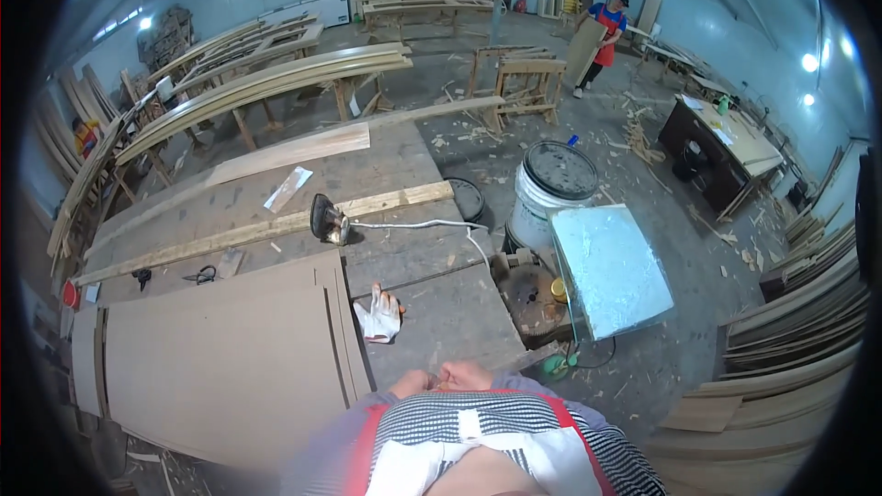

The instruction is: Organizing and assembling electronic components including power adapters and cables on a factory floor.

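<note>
My left hand (pixel 415 383) and my right hand (pixel 465 375) are close together in front of my apron, at the near edge of the wooden workbench (pixel 432 308). Both have their fingers curled in; whatever is between them, if anything, is hidden. A white work glove (pixel 378 320) with orange-stained fingertips lies on the bench just beyond my hands. To the left, flat brown panels (pixel 220 349) are stacked. Farther off, what looks like an electric iron (pixel 328 220) stands on end by a long wooden strip (pixel 395 200), with a pale cord (pixel 423 223) running right.
Scissors (pixel 204 274) lie beyond the panels. Right of the bench are a lidded white bucket (pixel 533 207) and a tilted sheet wrapped in shiny film (pixel 614 266). Timber (pixel 790 340) is piled at the right. A person in a red apron (pixel 606 28) carries a board far off.
</note>
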Tool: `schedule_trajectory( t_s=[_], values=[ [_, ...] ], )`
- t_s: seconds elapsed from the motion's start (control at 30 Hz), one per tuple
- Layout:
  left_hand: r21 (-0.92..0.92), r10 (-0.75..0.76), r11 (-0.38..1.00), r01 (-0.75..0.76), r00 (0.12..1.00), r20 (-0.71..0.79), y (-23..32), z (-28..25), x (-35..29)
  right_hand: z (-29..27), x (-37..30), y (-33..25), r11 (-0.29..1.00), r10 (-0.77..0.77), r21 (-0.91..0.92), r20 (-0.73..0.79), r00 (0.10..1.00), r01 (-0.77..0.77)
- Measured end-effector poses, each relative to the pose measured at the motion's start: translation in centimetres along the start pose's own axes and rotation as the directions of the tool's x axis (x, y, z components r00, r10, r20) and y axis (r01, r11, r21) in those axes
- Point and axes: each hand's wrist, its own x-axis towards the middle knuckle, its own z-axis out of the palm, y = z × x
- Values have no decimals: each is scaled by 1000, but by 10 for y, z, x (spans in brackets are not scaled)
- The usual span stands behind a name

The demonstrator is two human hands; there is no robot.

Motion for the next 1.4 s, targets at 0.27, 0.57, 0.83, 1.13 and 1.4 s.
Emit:
schedule_trajectory(
  t_s=[0.27,0.57,0.83,1.13,1.4],
  values=[
    [79,147,984,-160,979,140,2,-20,12,13,-35,-120,622,-318,-659,281,905,423],
    [237,166,954,-183,982,87,-3,-31,22,6,-39,-138,663,-259,-689,156,953,293],
    [-830,68,531,-168,985,-156,-28,0,33,5,-27,-116,898,-285,-374,-97,954,230],
    [-81,-3,996,-26,941,-339,-10,7,51,6,-20,-76,597,245,802,-201,949,15],
    [339,-6,939,62,986,-165,42,8,42,3,-18,-41,470,430,873,-98,897,-130]
  ],
)
